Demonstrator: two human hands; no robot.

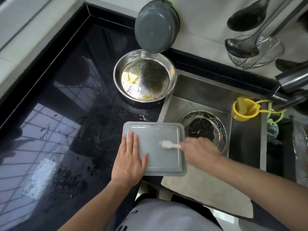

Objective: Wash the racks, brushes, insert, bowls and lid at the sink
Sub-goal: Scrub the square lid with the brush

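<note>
No readable text, label, brand or number anywhere. Only candidate: dark printed marks on person's grey garment, below grey lid at bottom edge of view (shapes partly cut off and hidden by folds, cannot make out letters). Lid itself plain, no embossed marking visible.

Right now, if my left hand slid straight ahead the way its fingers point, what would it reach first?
Probably the far raised rim of the grey lid that your left hand presses flat; beyond it comes wet black counter, with the steel bowl further on.
</note>
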